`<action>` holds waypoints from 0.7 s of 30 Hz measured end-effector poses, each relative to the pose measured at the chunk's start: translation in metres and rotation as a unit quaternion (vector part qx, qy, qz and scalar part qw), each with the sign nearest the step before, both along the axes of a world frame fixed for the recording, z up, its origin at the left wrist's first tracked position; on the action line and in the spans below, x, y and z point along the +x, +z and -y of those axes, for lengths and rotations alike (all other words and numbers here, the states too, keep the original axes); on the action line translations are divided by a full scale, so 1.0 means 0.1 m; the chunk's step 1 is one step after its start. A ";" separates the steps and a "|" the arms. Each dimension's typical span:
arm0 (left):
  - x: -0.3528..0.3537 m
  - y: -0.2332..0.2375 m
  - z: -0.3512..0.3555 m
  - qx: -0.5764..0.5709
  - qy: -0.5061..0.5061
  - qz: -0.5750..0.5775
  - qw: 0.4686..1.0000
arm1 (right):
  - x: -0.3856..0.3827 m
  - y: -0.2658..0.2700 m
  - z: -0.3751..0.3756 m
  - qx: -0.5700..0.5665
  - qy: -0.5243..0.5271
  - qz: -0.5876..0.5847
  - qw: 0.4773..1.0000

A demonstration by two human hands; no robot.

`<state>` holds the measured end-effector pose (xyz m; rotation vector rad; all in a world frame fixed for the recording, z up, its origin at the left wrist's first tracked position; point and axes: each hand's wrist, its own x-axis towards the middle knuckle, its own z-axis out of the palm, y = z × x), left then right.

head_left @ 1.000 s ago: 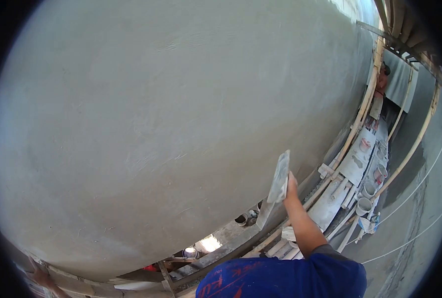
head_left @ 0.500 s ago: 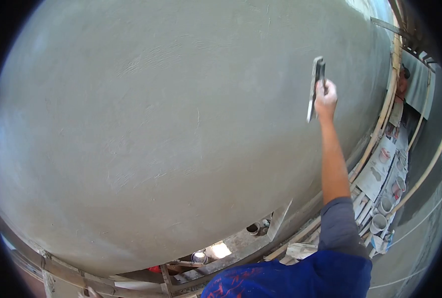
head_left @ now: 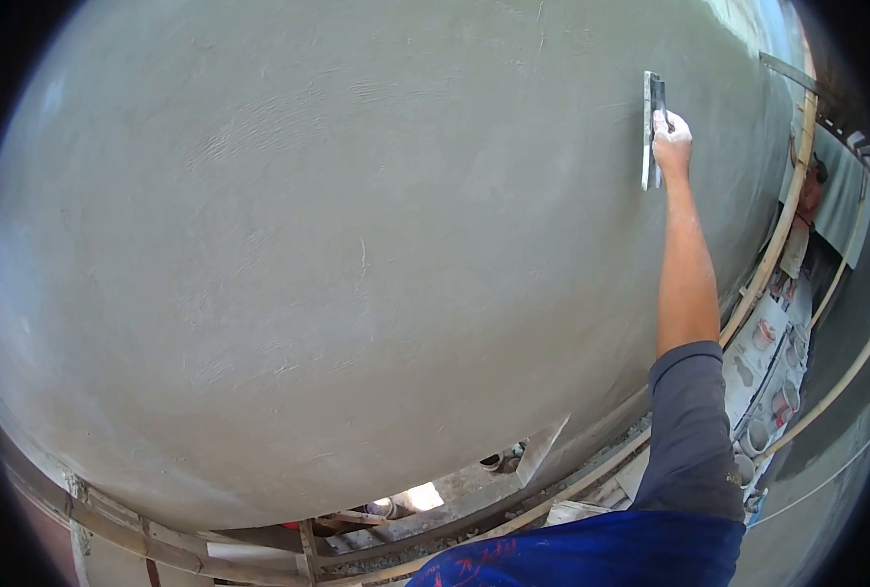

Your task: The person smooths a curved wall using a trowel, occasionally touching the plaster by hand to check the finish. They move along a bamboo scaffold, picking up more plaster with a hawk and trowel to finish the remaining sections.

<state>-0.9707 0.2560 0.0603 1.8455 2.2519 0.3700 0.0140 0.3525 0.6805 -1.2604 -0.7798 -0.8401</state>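
Observation:
My right hand (head_left: 672,139) is raised high with the arm stretched out, gripping the handle of a steel plastering trowel (head_left: 650,127). The trowel blade stands upright, edge-on, against the grey wet-plastered wall (head_left: 337,245) at its upper right. The wall fills most of the view and shows faint trowel strokes. My left hand is out of sight.
A wooden scaffold walkway (head_left: 768,342) runs along the wall's base at the right, with several buckets (head_left: 783,401) and boards on it. Another person (head_left: 812,196) stands farther along it. Timber rails (head_left: 161,543) and a gap looking down (head_left: 411,499) lie below.
My right hand has swept the trowel up the wall, from low near the scaffold to high at the upper right. The view tilted upward a little.

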 end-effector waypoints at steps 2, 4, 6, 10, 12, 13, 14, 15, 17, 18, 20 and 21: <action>0.02 0.02 0.00 -0.007 -0.006 0.002 1.000 | -0.08 -0.04 -0.12 -0.008 0.030 0.007 0.999; 0.04 -0.01 -0.01 -0.013 -0.011 0.004 1.000 | -0.45 -0.12 -0.32 -0.005 0.017 0.028 0.999; 0.04 -0.03 -0.01 -0.020 -0.016 0.005 1.000 | -1.09 -0.23 -0.42 0.005 0.087 0.088 0.992; 0.01 0.00 0.01 -0.026 -0.025 0.004 0.999 | -2.24 -0.45 -0.35 -0.064 0.172 0.126 0.975; 0.01 0.00 0.04 -0.027 -0.029 0.002 0.999 | -2.47 -0.53 -0.23 -0.118 0.194 0.184 0.956; 0.00 -0.01 0.04 -0.026 -0.029 0.006 0.999 | -2.53 -0.56 -0.19 -0.137 0.205 0.214 0.945; 0.01 -0.03 0.04 -0.027 -0.030 0.007 0.999 | -2.55 -0.58 -0.17 -0.118 0.201 0.197 0.952; 0.02 -0.04 0.05 -0.028 -0.029 0.009 0.999 | -2.49 -0.53 -0.16 -0.087 0.161 0.223 0.957; 0.03 -0.06 0.09 -0.030 -0.027 0.014 0.999 | -2.25 -0.44 -0.22 -0.030 0.121 0.148 0.981; 0.02 -0.07 0.11 -0.031 -0.025 0.014 0.999 | -2.08 -0.37 -0.28 -0.007 0.113 0.115 0.987; 0.03 -0.10 0.13 -0.032 -0.022 0.020 0.999 | -1.87 -0.19 -0.35 0.021 0.075 0.092 0.993; 0.03 -0.12 0.15 -0.034 -0.021 0.022 0.999 | -1.83 -0.11 -0.37 0.025 0.045 0.103 0.993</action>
